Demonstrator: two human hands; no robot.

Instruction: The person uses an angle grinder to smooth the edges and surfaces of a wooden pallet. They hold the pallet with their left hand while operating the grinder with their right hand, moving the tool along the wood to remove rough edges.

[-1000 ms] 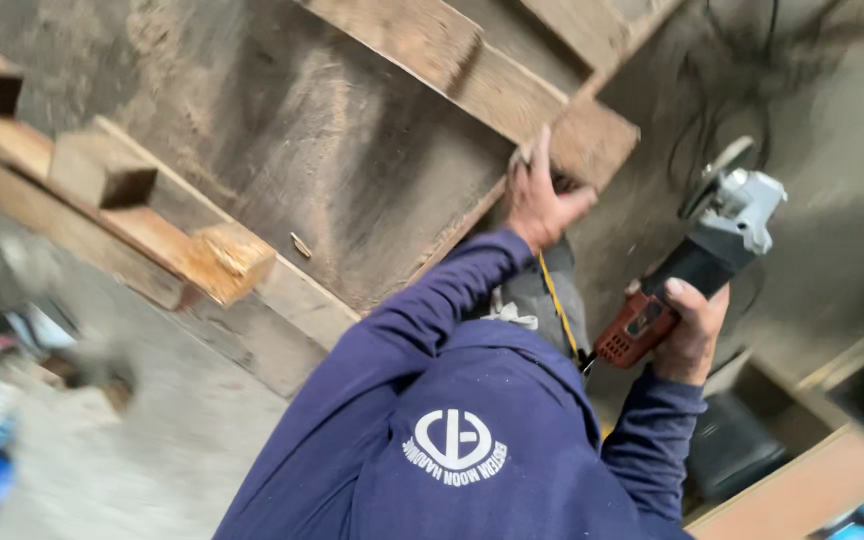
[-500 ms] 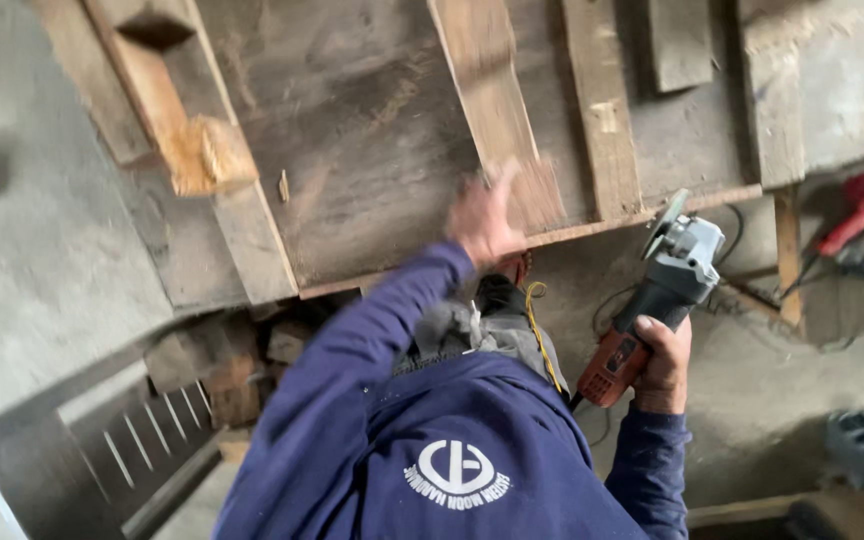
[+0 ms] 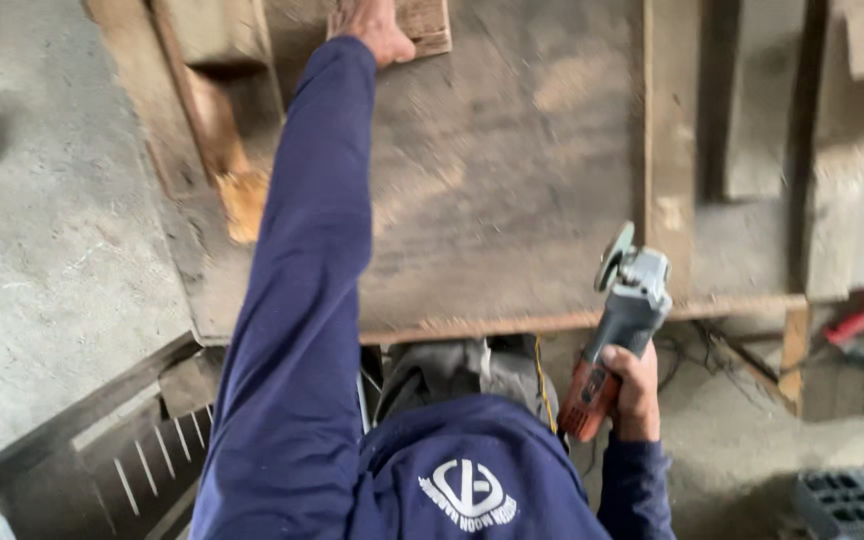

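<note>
Concrete floor (image 3: 42, 250) surrounds one large weathered wooden panel (image 3: 512, 200). Across the panel's far edge, the left hand (image 3: 372, 25) lies flat with fingers spread on one small wooden block (image 3: 422, 25). Just off the panel's near edge, the right hand (image 3: 632, 395) is wrapped tight around the orange handle of one angle grinder (image 3: 617, 320), whose disc is raised above the panel's surface. One upright wooden batten (image 3: 670, 150) crosses the panel beside the grinder. One slotted metal grille (image 3: 142, 460) lies off the panel's near left corner.
</note>
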